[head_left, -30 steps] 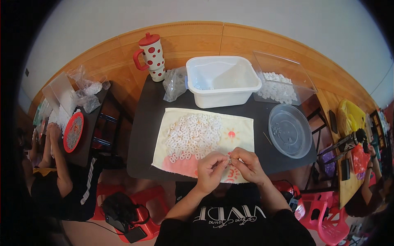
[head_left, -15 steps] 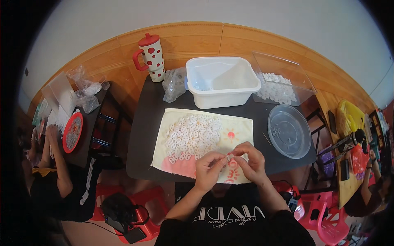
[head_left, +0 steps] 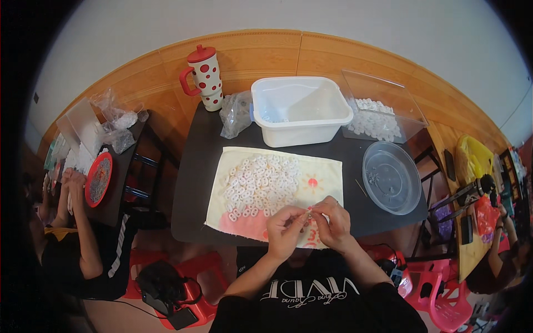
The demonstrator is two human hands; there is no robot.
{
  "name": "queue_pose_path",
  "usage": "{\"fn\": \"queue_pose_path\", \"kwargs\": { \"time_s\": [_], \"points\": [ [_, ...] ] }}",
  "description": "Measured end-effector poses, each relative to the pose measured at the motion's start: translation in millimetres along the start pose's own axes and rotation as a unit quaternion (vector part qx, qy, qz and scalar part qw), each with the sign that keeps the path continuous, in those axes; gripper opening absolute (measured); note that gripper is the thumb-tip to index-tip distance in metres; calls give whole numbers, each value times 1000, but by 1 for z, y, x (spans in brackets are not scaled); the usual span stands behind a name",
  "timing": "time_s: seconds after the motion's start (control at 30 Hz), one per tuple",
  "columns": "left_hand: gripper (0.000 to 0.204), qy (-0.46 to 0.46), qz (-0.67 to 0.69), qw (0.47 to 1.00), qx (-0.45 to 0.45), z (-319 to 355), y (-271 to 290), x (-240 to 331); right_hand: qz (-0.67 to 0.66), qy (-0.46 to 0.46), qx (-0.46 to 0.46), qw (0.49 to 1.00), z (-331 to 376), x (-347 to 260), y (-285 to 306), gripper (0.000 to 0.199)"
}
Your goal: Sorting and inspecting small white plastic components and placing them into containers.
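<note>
Over the front edge of a cream and pink towel (head_left: 325, 194), my two hands meet at the fingertips. My left hand (head_left: 284, 228) pinches a small whitish piece, and my right hand (head_left: 332, 223) pinches at its other side. Fingers hide most of that piece, so its kind is unclear. Left of the hands on the towel lies a heap of small white plastic pieces with two holes each (head_left: 261, 180). Right of the towel sits a round clear plastic lid or shallow dish (head_left: 393, 186) with small dark grey bits in it.
A white tub (head_left: 300, 133) stands behind the towel, beside a clear bin of white pieces (head_left: 377, 121). At the back left are a spotted tumbler (head_left: 210, 83) and a clear plastic bag (head_left: 236, 114). A person works at a left table by a red dish (head_left: 99, 177).
My right hand has shifted slightly left and its fingers have drawn in closer to my left fingertips. The heap on the towel looks the same.
</note>
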State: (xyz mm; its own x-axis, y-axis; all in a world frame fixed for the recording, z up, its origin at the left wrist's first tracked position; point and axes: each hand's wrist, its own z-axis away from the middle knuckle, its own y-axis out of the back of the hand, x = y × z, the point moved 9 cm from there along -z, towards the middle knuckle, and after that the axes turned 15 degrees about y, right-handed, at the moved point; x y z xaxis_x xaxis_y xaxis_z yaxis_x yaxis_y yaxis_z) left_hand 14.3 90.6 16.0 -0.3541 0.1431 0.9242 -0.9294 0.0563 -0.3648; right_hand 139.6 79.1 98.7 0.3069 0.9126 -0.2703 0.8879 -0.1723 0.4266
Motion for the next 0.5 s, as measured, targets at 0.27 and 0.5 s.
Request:
{"fn": "queue_pose_path", "kwargs": {
  "time_s": [0.27, 0.5],
  "points": [
    [9, 0, -7, 1000, -9, -5, 1, -2, -55, -80, -25, 995, 1, 12, -1, 26],
    [17, -14, 93, 995, 14, -14, 25, 5, 72, -90, -154, 981, 12, 25, 9, 15]
  ]
}}
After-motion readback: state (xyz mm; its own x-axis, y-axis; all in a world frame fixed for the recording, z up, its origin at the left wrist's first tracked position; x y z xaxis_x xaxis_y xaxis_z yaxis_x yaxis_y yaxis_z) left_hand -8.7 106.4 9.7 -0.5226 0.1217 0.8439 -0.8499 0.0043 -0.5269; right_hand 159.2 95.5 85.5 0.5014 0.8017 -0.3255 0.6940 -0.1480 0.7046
